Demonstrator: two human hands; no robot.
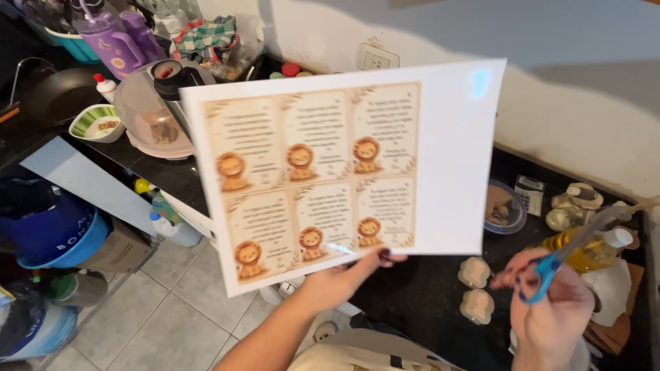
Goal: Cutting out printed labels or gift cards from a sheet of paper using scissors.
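My left hand (pixel 344 278) pinches the lower edge of a white glossy printed sheet (pixel 454 158) and holds it up in front of me. The sheet carries several tan cards with cartoon lions, in two rows. My right hand (pixel 553 309) is off to the right and lower, with fingers through the blue handles of a pair of scissors (pixel 574 244). The scissor blades point up and to the right, away from the sheet, and look blurred.
A dark countertop (pixel 426 288) runs behind the sheet. On it sit a lidded bowl (pixel 505 206), a calculator (pixel 531 194), a yellow oil bottle (pixel 591 249) and two pale lion-shaped figures (pixel 476 288). Purple bottles (pixel 110 38), a pan and a domed cover stand at left. Tiled floor lies below.
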